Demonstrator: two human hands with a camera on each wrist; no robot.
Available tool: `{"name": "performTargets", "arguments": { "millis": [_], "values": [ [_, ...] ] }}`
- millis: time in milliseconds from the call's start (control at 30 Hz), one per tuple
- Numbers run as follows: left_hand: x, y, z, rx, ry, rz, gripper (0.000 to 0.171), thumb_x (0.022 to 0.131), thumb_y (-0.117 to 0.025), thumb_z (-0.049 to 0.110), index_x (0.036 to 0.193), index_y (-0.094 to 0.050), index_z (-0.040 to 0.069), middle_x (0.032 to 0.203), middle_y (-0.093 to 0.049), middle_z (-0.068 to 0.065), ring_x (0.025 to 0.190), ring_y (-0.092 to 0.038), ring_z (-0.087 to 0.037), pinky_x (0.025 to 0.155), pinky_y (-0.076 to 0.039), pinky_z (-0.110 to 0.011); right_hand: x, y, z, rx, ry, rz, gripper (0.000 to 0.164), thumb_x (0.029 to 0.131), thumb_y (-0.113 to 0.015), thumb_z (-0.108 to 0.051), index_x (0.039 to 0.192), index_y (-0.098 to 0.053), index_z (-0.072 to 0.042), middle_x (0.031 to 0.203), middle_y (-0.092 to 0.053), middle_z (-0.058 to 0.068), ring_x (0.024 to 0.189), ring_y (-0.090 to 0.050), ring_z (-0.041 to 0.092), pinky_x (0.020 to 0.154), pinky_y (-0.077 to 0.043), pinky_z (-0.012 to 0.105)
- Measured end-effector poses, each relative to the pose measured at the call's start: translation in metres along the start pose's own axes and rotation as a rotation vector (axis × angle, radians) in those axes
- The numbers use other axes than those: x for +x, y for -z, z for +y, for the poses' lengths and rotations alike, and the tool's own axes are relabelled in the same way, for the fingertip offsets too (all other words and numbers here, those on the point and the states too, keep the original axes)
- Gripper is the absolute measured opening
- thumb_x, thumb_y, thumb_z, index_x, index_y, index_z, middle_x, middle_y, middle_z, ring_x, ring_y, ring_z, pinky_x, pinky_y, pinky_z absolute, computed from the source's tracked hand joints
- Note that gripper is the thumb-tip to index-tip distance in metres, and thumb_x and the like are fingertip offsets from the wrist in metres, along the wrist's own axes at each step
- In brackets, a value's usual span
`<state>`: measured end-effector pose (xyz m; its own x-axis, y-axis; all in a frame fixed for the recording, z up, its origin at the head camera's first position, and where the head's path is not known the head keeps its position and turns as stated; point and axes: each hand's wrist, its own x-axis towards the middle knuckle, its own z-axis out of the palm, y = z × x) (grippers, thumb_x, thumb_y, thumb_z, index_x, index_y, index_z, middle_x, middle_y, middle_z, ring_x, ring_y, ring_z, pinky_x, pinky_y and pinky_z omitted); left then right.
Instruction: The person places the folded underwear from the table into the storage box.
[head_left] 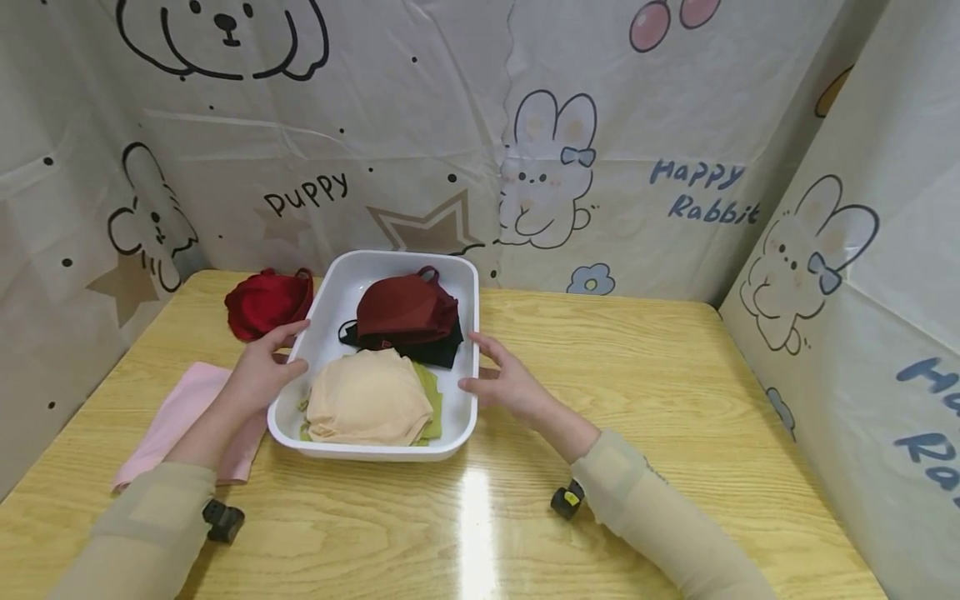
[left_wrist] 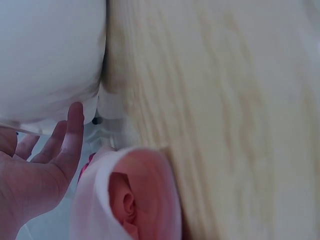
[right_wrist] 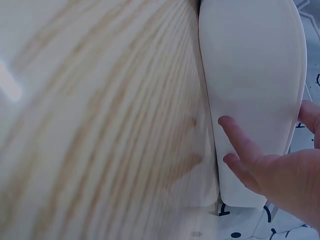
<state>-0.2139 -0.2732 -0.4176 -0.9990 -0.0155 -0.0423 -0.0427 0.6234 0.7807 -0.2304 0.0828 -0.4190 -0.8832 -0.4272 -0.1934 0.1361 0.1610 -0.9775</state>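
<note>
A white plastic tray (head_left: pixel 375 452) rests on the wooden table. My left hand (head_left: pixel 262 371) holds its left side, thumb over the rim and fingers outside. On the right side my right hand (head_left: pixel 510 382) grips likewise, its thumb at the rim and fingers along the outer wall (right_wrist: pixel 255 75). Inside lies a maroon bra (head_left: pixel 397 310) on a black garment (head_left: pixel 442 353). Nearer me, a folded beige garment (head_left: pixel 367 400) covers part of an olive-green one (head_left: pixel 431 400). In the left wrist view, my left fingers (left_wrist: pixel 75 125) are spread beside the tray wall (left_wrist: pixel 50 55).
A bright red bra (head_left: pixel 266 304) lies on the table (head_left: pixel 622 375) behind my left hand. Under my left forearm is a pink folded cloth (head_left: pixel 172 421), its open fold showing in the left wrist view. Printed fabric (head_left: pixel 420 125) hangs along the back and sides.
</note>
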Motion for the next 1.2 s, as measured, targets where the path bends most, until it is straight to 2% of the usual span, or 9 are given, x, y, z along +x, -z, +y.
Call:
{"name": "performTargets", "arguments": {
  "millis": [233, 500, 767, 1000, 1200],
  "values": [
    [0.0010, -0.0013, 0.0009, -0.004, -0.001, -0.006, 0.062, 0.090, -0.055, 0.012, 0.148, -0.033, 0.015, 0.131, -0.045, -0.025, 0.102, -0.053, -0.037, 0.081, -0.051, -0.038, -0.0005, 0.0029, 0.0004, -0.007, -0.020, 0.002, 0.077, 0.085, -0.066, -0.005, 0.149, -0.027, -0.024, 0.156, -0.017, 0.004, 0.131, -0.041, 0.033, 0.076, -0.055, 0.041],
    [0.0030, -0.0013, 0.0004, 0.007, 0.001, -0.044, 0.062, 0.091, -0.054, 0.015, 0.149, -0.031, 0.016, 0.131, -0.044, -0.025, 0.107, -0.052, -0.039, 0.087, -0.050, -0.046, -0.0018, 0.0041, 0.0044, -0.008, -0.024, 0.015, 0.078, 0.085, -0.067, -0.007, 0.149, -0.027, -0.026, 0.157, -0.017, 0.003, 0.133, -0.039, 0.033, 0.074, -0.055, 0.039],
    [0.0029, 0.0025, -0.0019, 0.035, -0.034, -0.064, 0.060, 0.094, -0.054, 0.021, 0.149, -0.030, 0.017, 0.132, -0.044, -0.025, 0.108, -0.053, -0.041, 0.084, -0.052, -0.048, -0.0018, 0.0017, 0.0070, -0.014, -0.009, 0.022, 0.076, 0.088, -0.063, -0.006, 0.150, -0.025, -0.028, 0.157, -0.015, 0.006, 0.133, -0.039, 0.035, 0.074, -0.055, 0.039],
    [-0.0002, 0.0042, -0.0041, 0.063, -0.054, -0.019, 0.062, 0.094, -0.055, 0.038, 0.148, -0.033, 0.016, 0.133, -0.046, -0.025, 0.108, -0.054, -0.042, 0.083, -0.052, -0.050, -0.0025, -0.0014, 0.0050, 0.029, 0.015, 0.027, 0.079, 0.088, -0.059, -0.001, 0.151, -0.018, -0.025, 0.156, -0.015, 0.011, 0.131, -0.038, 0.040, 0.071, -0.056, 0.043],
    [-0.0047, 0.0064, -0.0066, 0.069, -0.052, 0.014, 0.065, 0.094, -0.052, 0.043, 0.147, -0.032, 0.012, 0.132, -0.048, -0.025, 0.110, -0.053, -0.043, 0.082, -0.052, -0.050, -0.0022, -0.0050, 0.0054, 0.002, 0.047, 0.027, 0.083, 0.086, -0.059, 0.000, 0.152, -0.015, -0.025, 0.155, -0.016, 0.012, 0.127, -0.043, 0.041, 0.066, -0.056, 0.042]
  ]
}}
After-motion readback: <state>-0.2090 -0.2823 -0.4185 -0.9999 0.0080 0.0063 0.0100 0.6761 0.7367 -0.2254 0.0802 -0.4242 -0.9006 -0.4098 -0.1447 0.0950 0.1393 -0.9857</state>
